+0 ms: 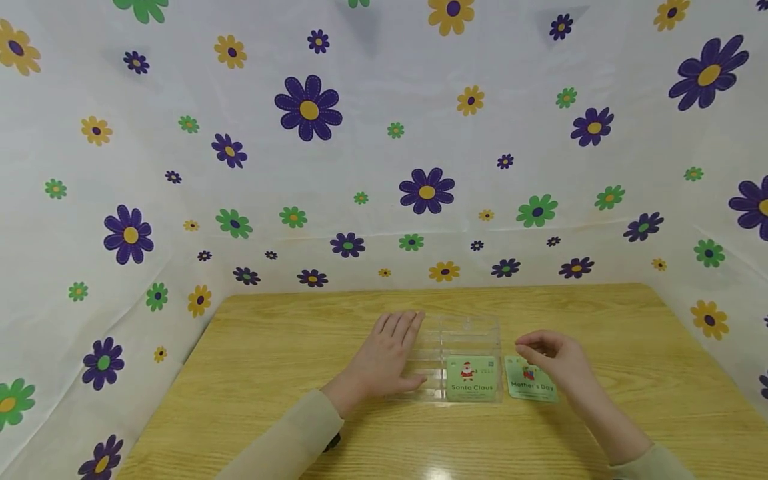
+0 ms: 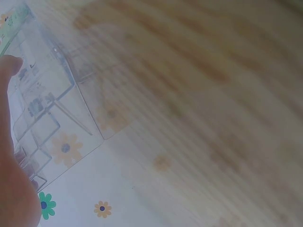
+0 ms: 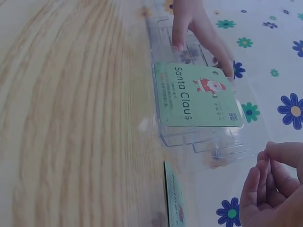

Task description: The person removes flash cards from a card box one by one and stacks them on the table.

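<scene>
On the wooden table lies a clear plastic rack point(image 1: 471, 343) with several compartments in two columns. A green "Santa Claus" card point(image 1: 471, 378) sits in its front right compartment. My left hand point(image 1: 384, 357) rests over the rack's left side with fingers extended and thumb near the front, also visible as a hand point(image 3: 196, 23) in the right wrist view. Just right of the rack is a green "Mother's Day" card point(image 1: 528, 390), which looks like the top of a thin stack. Above its upper right part, my right hand point(image 1: 555, 363) has curled fingers, thumb against the index finger, nothing visible between them.
A white cloth with printed flowers point(image 1: 427, 191) stands behind and at both sides of the wooden table point(image 1: 270, 347). A small black object point(image 1: 333, 441) shows under the left sleeve. The left wrist view is hazy.
</scene>
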`<action>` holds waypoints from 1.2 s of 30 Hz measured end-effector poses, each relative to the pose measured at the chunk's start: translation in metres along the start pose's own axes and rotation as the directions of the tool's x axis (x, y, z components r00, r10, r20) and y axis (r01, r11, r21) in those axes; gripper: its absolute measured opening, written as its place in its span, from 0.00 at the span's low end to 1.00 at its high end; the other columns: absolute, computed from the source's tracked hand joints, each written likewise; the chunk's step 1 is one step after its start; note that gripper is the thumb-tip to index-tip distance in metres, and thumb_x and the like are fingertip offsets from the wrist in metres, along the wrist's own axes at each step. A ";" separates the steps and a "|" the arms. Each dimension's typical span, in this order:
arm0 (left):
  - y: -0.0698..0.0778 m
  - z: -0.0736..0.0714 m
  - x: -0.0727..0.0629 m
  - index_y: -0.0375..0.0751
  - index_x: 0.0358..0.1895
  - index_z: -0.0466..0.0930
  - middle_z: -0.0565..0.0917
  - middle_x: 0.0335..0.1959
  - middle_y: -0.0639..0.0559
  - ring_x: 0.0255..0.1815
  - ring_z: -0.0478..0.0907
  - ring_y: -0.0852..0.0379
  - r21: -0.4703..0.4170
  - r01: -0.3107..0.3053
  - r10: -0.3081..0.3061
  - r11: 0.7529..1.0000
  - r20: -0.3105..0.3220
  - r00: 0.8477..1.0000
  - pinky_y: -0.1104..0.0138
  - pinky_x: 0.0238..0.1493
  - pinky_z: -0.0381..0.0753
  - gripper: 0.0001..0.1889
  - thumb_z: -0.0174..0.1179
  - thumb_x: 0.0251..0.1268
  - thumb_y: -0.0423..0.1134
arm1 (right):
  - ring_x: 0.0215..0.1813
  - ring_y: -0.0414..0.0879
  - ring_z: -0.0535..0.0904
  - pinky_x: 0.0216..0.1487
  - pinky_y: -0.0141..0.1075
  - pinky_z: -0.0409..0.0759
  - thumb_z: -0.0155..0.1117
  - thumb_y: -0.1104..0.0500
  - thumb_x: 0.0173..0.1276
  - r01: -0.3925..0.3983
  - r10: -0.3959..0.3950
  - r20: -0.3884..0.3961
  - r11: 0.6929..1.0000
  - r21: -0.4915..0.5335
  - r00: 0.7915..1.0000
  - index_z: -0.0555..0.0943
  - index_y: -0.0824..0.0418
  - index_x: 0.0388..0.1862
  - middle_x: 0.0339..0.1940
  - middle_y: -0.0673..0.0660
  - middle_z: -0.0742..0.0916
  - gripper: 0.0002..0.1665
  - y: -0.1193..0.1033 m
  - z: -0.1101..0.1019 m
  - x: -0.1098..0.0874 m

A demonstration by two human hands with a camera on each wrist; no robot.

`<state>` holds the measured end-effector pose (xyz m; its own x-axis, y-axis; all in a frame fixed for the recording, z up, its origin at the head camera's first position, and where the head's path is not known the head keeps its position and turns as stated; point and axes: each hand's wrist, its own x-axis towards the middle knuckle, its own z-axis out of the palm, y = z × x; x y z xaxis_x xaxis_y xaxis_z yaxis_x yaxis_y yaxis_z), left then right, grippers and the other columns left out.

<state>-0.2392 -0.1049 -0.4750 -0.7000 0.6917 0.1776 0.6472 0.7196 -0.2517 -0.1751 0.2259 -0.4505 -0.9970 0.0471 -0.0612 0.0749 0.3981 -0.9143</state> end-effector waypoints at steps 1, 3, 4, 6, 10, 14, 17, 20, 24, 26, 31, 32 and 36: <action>0.000 0.000 0.000 0.36 0.86 0.46 0.64 0.81 0.43 0.79 0.64 0.47 0.001 0.000 0.000 1.000 -0.001 1.000 0.51 0.83 0.62 0.60 0.56 0.66 0.76 | 0.41 0.34 0.81 0.45 0.30 0.83 0.70 0.59 0.75 0.002 -0.002 0.004 1.000 0.009 1.000 0.85 0.71 0.56 0.42 0.47 0.90 0.18 0.000 0.001 0.000; -0.001 0.000 0.000 0.36 0.86 0.46 0.65 0.81 0.43 0.79 0.64 0.46 0.005 -0.002 0.002 1.000 -0.004 1.000 0.51 0.82 0.62 0.60 0.56 0.66 0.76 | 0.40 0.35 0.82 0.44 0.31 0.83 0.69 0.60 0.75 0.012 -0.013 0.014 1.000 0.023 1.000 0.85 0.72 0.56 0.42 0.48 0.90 0.18 -0.001 0.004 -0.001; -0.001 0.000 0.000 0.36 0.86 0.46 0.65 0.80 0.43 0.79 0.64 0.46 0.007 -0.003 0.004 1.000 -0.008 1.000 0.51 0.82 0.62 0.60 0.56 0.66 0.76 | 0.41 0.36 0.82 0.43 0.31 0.83 0.69 0.61 0.75 0.018 -0.018 0.018 1.000 0.024 1.000 0.85 0.72 0.56 0.42 0.49 0.90 0.17 -0.001 0.005 -0.001; -0.001 0.000 0.001 0.36 0.86 0.46 0.65 0.80 0.43 0.79 0.64 0.46 0.013 -0.004 0.004 1.000 -0.012 1.000 0.51 0.82 0.62 0.60 0.56 0.66 0.76 | 0.40 0.37 0.82 0.42 0.32 0.83 0.69 0.61 0.76 0.027 -0.027 0.023 0.999 0.022 0.999 0.85 0.72 0.56 0.43 0.50 0.90 0.17 0.000 0.007 -0.002; -0.002 -0.001 0.001 0.36 0.86 0.46 0.65 0.81 0.43 0.79 0.64 0.46 0.027 -0.006 0.007 1.000 -0.014 1.000 0.51 0.82 0.63 0.60 0.55 0.66 0.77 | 0.38 0.39 0.80 0.39 0.33 0.81 0.69 0.61 0.76 0.026 -0.027 0.034 0.999 0.018 0.999 0.85 0.71 0.55 0.42 0.52 0.90 0.16 0.000 0.010 -0.002; -0.002 -0.001 0.001 0.36 0.86 0.45 0.64 0.81 0.43 0.79 0.64 0.46 0.034 -0.009 0.010 0.999 -0.015 1.000 0.51 0.82 0.63 0.60 0.54 0.67 0.77 | 0.35 0.40 0.77 0.37 0.34 0.79 0.69 0.62 0.75 0.018 -0.019 0.044 0.999 0.033 0.999 0.85 0.71 0.54 0.39 0.51 0.88 0.15 0.001 0.014 -0.001; -0.002 0.000 0.001 0.36 0.86 0.46 0.65 0.81 0.43 0.79 0.64 0.47 0.037 -0.012 0.013 0.999 -0.024 1.000 0.51 0.81 0.64 0.60 0.55 0.66 0.77 | 0.35 0.38 0.77 0.38 0.32 0.80 0.70 0.63 0.74 0.033 -0.033 0.034 0.999 0.005 0.999 0.87 0.71 0.52 0.38 0.50 0.89 0.13 0.003 0.018 -0.001; -0.002 0.001 0.001 0.35 0.86 0.47 0.66 0.80 0.43 0.78 0.65 0.47 0.040 -0.017 0.019 0.999 -0.038 0.999 0.51 0.81 0.64 0.60 0.55 0.66 0.77 | 0.37 0.36 0.79 0.40 0.30 0.81 0.70 0.63 0.73 0.044 -0.044 0.029 0.999 -0.013 0.999 0.87 0.70 0.50 0.41 0.54 0.91 0.12 0.004 0.021 -0.002; -0.002 0.002 0.001 0.35 0.86 0.47 0.66 0.80 0.43 0.78 0.65 0.47 0.045 -0.021 0.023 0.999 -0.048 0.999 0.51 0.81 0.65 0.61 0.55 0.65 0.78 | 0.38 0.35 0.80 0.42 0.29 0.82 0.70 0.64 0.73 0.048 -0.048 0.035 0.999 -0.006 0.998 0.87 0.70 0.50 0.44 0.59 0.91 0.11 0.005 0.024 -0.002; -0.002 0.003 0.001 0.35 0.86 0.47 0.66 0.80 0.43 0.78 0.65 0.47 0.045 -0.021 0.023 0.999 -0.051 0.998 0.51 0.81 0.65 0.61 0.55 0.65 0.78 | 0.38 0.35 0.81 0.42 0.29 0.82 0.70 0.64 0.73 0.047 -0.047 0.037 0.999 -0.009 0.998 0.87 0.70 0.50 0.44 0.59 0.91 0.11 0.006 0.025 -0.002; -0.002 0.003 0.000 0.35 0.86 0.48 0.66 0.80 0.43 0.78 0.65 0.47 0.038 -0.019 0.021 0.999 -0.051 0.998 0.51 0.81 0.65 0.61 0.56 0.65 0.77 | 0.38 0.37 0.80 0.41 0.29 0.82 0.70 0.64 0.74 0.027 -0.026 0.043 1.000 -0.013 0.999 0.87 0.69 0.50 0.44 0.58 0.91 0.11 0.008 0.028 -0.001; -0.002 0.003 0.000 0.35 0.86 0.47 0.66 0.80 0.43 0.78 0.65 0.47 0.037 -0.019 0.021 0.999 -0.049 0.999 0.51 0.81 0.64 0.61 0.56 0.65 0.77 | 0.39 0.37 0.80 0.41 0.29 0.81 0.70 0.64 0.74 0.023 -0.023 0.043 1.000 -0.014 0.999 0.87 0.69 0.50 0.43 0.57 0.91 0.10 0.008 0.028 -0.001; -0.001 0.003 0.000 0.36 0.86 0.47 0.66 0.80 0.44 0.78 0.65 0.47 0.024 -0.016 0.016 1.000 -0.038 0.999 0.51 0.81 0.64 0.61 0.56 0.65 0.77 | 0.38 0.36 0.79 0.40 0.28 0.80 0.70 0.64 0.74 0.028 -0.027 0.048 0.999 -0.023 0.998 0.88 0.69 0.49 0.44 0.57 0.92 0.11 0.010 0.030 0.000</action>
<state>-0.2406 -0.1060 -0.4772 -0.6772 0.7053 0.2096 0.6506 0.7070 -0.2770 -0.1749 0.2026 -0.4718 -0.9984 -0.0081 -0.0559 0.0474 0.4201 -0.9063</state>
